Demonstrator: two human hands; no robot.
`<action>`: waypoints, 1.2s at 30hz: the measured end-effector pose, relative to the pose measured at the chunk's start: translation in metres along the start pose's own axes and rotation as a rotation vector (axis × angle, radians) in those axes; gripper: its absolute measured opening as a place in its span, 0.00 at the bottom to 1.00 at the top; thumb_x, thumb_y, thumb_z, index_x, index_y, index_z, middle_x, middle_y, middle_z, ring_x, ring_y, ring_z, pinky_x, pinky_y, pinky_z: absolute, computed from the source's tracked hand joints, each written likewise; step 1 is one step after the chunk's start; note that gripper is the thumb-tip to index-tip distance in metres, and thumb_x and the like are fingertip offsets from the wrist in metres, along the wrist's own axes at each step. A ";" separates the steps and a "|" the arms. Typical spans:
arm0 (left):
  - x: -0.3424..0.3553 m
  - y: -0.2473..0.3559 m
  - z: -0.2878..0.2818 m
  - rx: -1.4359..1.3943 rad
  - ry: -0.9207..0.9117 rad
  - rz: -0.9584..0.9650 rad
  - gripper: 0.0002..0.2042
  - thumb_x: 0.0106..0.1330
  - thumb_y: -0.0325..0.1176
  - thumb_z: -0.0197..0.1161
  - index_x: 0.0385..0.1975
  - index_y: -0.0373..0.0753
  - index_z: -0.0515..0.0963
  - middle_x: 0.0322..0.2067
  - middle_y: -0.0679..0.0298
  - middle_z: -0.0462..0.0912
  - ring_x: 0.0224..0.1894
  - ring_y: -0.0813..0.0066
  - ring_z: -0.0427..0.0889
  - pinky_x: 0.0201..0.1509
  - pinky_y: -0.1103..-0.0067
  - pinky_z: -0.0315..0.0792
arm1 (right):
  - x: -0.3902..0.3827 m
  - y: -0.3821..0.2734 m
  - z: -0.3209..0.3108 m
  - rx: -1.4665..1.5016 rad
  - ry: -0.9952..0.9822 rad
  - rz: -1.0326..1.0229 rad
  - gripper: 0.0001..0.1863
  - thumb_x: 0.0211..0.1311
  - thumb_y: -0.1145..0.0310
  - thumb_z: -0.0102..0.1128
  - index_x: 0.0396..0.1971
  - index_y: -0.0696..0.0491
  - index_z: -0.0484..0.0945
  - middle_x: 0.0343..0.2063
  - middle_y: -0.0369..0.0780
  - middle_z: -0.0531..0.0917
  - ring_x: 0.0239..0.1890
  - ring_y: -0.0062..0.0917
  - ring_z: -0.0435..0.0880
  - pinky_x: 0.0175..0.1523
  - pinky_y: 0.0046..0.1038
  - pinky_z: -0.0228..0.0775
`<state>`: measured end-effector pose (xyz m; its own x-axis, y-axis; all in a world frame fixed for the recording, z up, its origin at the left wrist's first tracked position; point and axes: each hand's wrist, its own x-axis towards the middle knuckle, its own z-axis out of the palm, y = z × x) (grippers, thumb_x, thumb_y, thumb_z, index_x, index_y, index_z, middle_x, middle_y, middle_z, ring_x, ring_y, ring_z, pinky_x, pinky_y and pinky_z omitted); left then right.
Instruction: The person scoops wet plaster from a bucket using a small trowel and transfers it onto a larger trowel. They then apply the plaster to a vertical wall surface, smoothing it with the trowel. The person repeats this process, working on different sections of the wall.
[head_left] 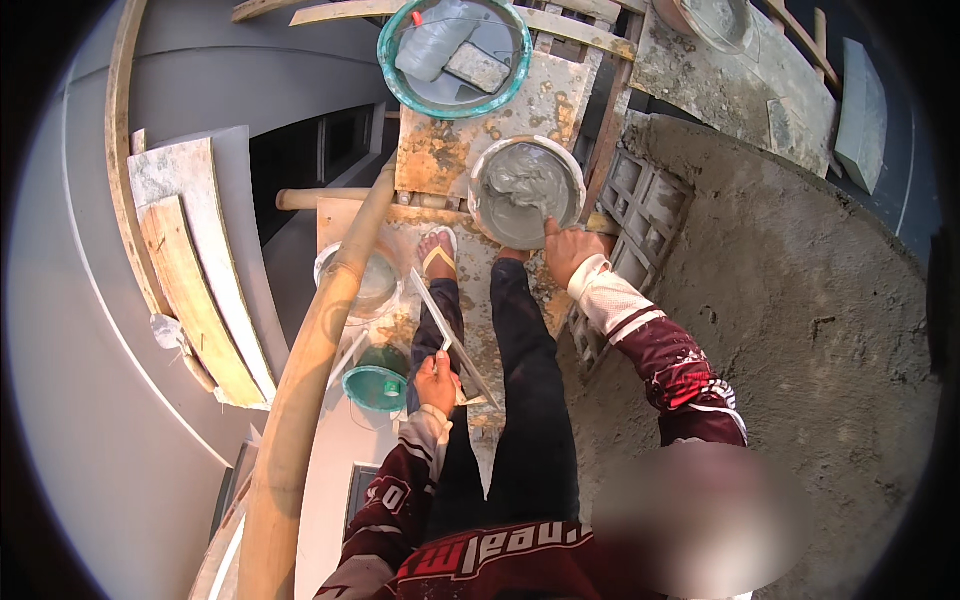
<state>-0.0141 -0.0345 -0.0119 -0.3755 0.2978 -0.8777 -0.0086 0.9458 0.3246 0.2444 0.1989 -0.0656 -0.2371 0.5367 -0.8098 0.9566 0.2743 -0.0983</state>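
My left hand (436, 384) is closed round the handle of a plastering float (462, 352), whose long flat blade shows nearly edge-on in front of my legs. At the near right rim of a round bucket (479, 216), my right hand (574, 252) is closed, with its front part reaching over the wet grey mortar (530, 180). What its fingers grip is hidden by the hand and the mortar. The mortar is heaped and stirred at the far side and smoother nearer to me.
I stand on stained scaffold boards (480, 300). A thick bamboo pole (310, 390) slants along my left. Ahead sits a green tub (382, 62) with water, a plastic bag and a block. Freshly plastered wall (800, 330) rises on the right. A small green bucket (376, 388) hangs low left.
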 end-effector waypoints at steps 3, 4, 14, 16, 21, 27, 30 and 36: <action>-0.002 0.004 0.003 -0.004 -0.021 0.019 0.20 0.70 0.47 0.54 0.26 0.35 0.73 0.11 0.65 0.72 0.13 0.79 0.73 0.18 0.78 0.66 | 0.019 0.001 -0.026 0.004 0.074 0.087 0.26 0.63 0.67 0.49 0.59 0.64 0.66 0.31 0.43 0.86 0.36 0.34 0.86 0.36 0.32 0.79; 0.001 0.006 0.007 0.000 -0.025 0.021 0.20 0.70 0.47 0.54 0.26 0.35 0.73 0.11 0.65 0.72 0.13 0.79 0.73 0.18 0.79 0.66 | 0.043 0.007 -0.020 0.005 0.061 0.135 0.25 0.64 0.67 0.48 0.59 0.63 0.66 0.32 0.44 0.86 0.37 0.34 0.86 0.36 0.32 0.79; 0.002 0.004 0.000 -0.053 -0.055 -0.042 0.20 0.71 0.50 0.53 0.29 0.36 0.71 0.12 0.66 0.70 0.12 0.78 0.71 0.17 0.80 0.67 | 0.071 -0.032 0.093 0.280 -0.122 0.300 0.27 0.68 0.64 0.44 0.62 0.63 0.60 0.41 0.50 0.83 0.41 0.38 0.85 0.42 0.35 0.79; 0.002 0.009 0.006 -0.051 -0.044 -0.013 0.20 0.70 0.49 0.53 0.26 0.37 0.72 0.13 0.66 0.72 0.13 0.80 0.72 0.17 0.79 0.66 | 0.048 -0.026 0.078 0.244 -0.116 0.235 0.27 0.66 0.66 0.46 0.61 0.66 0.60 0.41 0.52 0.83 0.40 0.38 0.86 0.40 0.35 0.79; 0.005 0.014 0.002 -0.060 -0.051 -0.024 0.20 0.69 0.49 0.54 0.25 0.37 0.71 0.11 0.66 0.71 0.13 0.79 0.71 0.17 0.80 0.66 | 0.006 -0.018 -0.009 0.165 0.087 0.148 0.30 0.61 0.57 0.57 0.51 0.70 0.70 0.35 0.49 0.82 0.37 0.39 0.85 0.35 0.34 0.80; 0.003 0.014 0.008 -0.001 -0.076 -0.031 0.19 0.70 0.49 0.53 0.29 0.36 0.72 0.12 0.66 0.69 0.13 0.78 0.70 0.18 0.80 0.67 | 0.076 -0.001 0.009 -0.074 0.075 0.251 0.27 0.63 0.59 0.53 0.55 0.65 0.71 0.35 0.41 0.84 0.33 0.30 0.86 0.21 0.30 0.74; 0.001 0.011 0.002 -0.069 -0.046 -0.042 0.19 0.70 0.48 0.54 0.29 0.36 0.74 0.11 0.67 0.70 0.13 0.80 0.70 0.18 0.80 0.65 | 0.081 0.013 0.029 -0.066 -0.068 0.152 0.19 0.64 0.63 0.51 0.48 0.59 0.78 0.42 0.45 0.84 0.39 0.32 0.86 0.34 0.32 0.80; 0.000 0.018 0.009 -0.050 -0.063 -0.054 0.20 0.69 0.49 0.55 0.31 0.33 0.74 0.12 0.67 0.70 0.13 0.80 0.70 0.19 0.79 0.66 | 0.083 0.043 0.084 0.503 -0.402 0.265 0.15 0.62 0.66 0.53 0.36 0.63 0.80 0.33 0.47 0.84 0.26 0.33 0.85 0.25 0.32 0.77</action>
<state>-0.0059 -0.0159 -0.0092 -0.3139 0.2558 -0.9144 -0.0742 0.9535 0.2922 0.2800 0.1879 -0.1853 0.0032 0.1709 -0.9853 0.9588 -0.2805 -0.0455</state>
